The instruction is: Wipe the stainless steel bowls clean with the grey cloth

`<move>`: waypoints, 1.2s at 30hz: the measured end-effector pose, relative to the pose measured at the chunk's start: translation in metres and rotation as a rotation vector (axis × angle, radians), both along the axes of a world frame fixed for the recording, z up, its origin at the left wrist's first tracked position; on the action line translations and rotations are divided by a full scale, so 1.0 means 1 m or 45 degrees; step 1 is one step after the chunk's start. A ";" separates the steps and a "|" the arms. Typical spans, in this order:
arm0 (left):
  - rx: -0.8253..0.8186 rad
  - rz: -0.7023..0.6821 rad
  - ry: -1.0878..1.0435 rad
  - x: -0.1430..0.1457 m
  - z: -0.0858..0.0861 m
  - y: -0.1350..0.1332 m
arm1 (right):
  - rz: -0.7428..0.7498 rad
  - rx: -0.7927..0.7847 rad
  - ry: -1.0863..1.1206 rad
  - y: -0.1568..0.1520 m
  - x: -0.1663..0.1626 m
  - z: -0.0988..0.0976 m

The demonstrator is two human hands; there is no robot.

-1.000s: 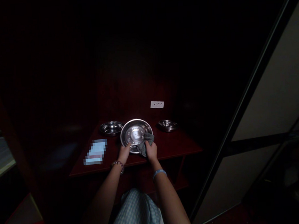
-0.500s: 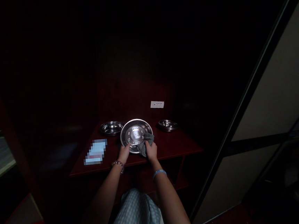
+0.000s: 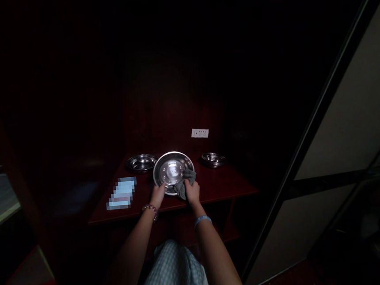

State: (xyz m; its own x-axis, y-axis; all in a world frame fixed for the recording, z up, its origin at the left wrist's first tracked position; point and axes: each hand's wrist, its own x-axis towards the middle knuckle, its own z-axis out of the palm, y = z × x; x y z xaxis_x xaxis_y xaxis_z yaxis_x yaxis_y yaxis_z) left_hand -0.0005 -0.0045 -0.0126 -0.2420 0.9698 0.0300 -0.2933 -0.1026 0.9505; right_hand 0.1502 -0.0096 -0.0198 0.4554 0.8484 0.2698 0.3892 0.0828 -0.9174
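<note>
Nothing has moved: left hand (image 3: 157,194) grips the tilted steel plate (image 3: 172,170); right hand (image 3: 192,191) clutches a grey cloth (image 3: 184,183) on its rim.

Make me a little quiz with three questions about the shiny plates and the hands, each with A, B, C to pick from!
1. Where is the grey cloth?
A. on the floor
B. on the near right edge of the big steel plate, under the right hand
C. in the left-hand dish

2. How many shiny metal dishes are on the dark red shelf?
A. one
B. three
C. five

3. How does the big steel plate stand?
A. tilted up towards the camera, held at its near rim by the left hand
B. upside down on the shelf
C. stacked under a cup

Answers: 1 B, the cloth is bunched between the right hand and the plate's rim. 2 B, the big plate, a left dish and a right dish. 3 A, its round inner face shows nearly full on.
</note>
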 end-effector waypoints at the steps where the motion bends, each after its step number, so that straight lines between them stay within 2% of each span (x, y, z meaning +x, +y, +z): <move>1: -0.014 0.003 0.000 0.000 0.000 0.000 | 0.000 0.000 -0.002 0.000 0.000 0.000; 24: 0.009 -0.006 0.008 0.001 -0.004 0.002 | 0.000 -0.035 0.002 0.000 -0.001 0.001; 36: 0.007 -0.007 0.017 0.000 -0.008 0.004 | 0.018 0.011 0.026 0.000 0.000 0.000</move>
